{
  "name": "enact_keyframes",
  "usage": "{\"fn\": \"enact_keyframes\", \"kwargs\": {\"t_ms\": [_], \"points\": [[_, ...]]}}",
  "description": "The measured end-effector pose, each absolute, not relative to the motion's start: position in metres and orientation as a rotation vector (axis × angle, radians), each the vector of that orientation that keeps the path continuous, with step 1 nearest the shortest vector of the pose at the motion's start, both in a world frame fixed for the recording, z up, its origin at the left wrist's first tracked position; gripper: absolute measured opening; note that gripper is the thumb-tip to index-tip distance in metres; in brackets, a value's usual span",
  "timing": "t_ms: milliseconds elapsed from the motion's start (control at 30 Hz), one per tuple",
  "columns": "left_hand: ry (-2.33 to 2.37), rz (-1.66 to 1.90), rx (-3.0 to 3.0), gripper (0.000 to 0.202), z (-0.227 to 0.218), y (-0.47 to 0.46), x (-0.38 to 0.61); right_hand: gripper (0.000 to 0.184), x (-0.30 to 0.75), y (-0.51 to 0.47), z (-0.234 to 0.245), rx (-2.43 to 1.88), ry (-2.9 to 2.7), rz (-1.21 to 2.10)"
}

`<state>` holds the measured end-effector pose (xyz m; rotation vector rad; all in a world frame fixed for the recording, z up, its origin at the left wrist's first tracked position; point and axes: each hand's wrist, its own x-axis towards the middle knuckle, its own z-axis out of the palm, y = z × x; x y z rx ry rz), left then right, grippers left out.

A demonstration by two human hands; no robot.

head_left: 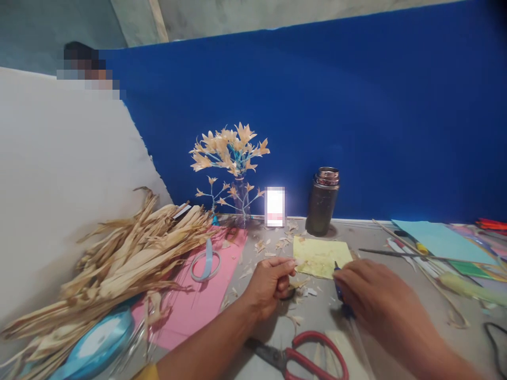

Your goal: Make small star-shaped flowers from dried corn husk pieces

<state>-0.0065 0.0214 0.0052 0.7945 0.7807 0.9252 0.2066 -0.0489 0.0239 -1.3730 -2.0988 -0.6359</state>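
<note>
My left hand is closed in a pinch, its fingertips at the left edge of a yellow sheet. A small pale piece of husk shows at those fingertips. My right hand, somewhat blurred, is wrapped round a blue glue gun. The gun's dark tip points up and away, over the sheet's near right corner. Most of its body is hidden by the fingers, and a clear stick trails below. Red-handled scissors lie on the table, nearest me, between my forearms.
Dry corn husks are heaped at left, beside blue ribbon and pink paper. Husk flowers stand in a vase, with a blurred bright rectangle and dark flask nearby. Light-blue paper lies right. A person is behind the partition.
</note>
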Motion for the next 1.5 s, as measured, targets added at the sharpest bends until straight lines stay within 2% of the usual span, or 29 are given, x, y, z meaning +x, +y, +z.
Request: {"fn": "enact_keyframes", "kwargs": {"t_ms": [267,467,733,833,967,1067,1233,1333,1433,1500], "points": [[0.828,0.928,0.739,0.037,0.002,0.006,0.007,0.033,0.158,-0.041,0.02,-1.215,-2.082,-0.712],[0.884,0.968,0.872,0.027,0.0,0.001,0.01,0.028,0.162,-0.038,0.017,-1.19,-2.109,-0.787],[0.922,0.925,1.102,0.029,0.016,0.002,0.006,0.018,0.165,-0.036,0.018,-1.193,-2.022,-0.798],[0.972,0.842,1.377,0.024,0.023,0.009,-0.01,0.014,0.167,-0.035,0.018,-1.199,-1.883,-0.575],[1.12,0.491,1.916,0.007,0.018,0.01,-0.034,0.012,0.172,-0.034,0.016,-1.243,-1.63,-0.002],[1.233,0.268,2.12,0.007,0.006,0.002,-0.04,0.013,0.176,-0.034,0.014,-1.305,-1.477,0.289],[1.297,0.324,2.18,0.015,-0.008,-0.01,-0.035,0.021,0.176,-0.037,0.013,-1.349,-1.308,0.534],[1.22,0.604,2.036,0.011,-0.006,-0.01,-0.035,0.024,0.173,-0.039,0.014,-1.323,-1.185,0.701],[1.056,0.776,1.491,0.007,0.0,-0.005,-0.036,0.024,0.173,-0.038,0.011,-1.292,-1.047,0.836],[0.947,0.759,1.082,0.016,0.004,-0.002,-0.036,0.025,0.174,-0.037,0.008,-1.293,-0.973,0.908]]}}
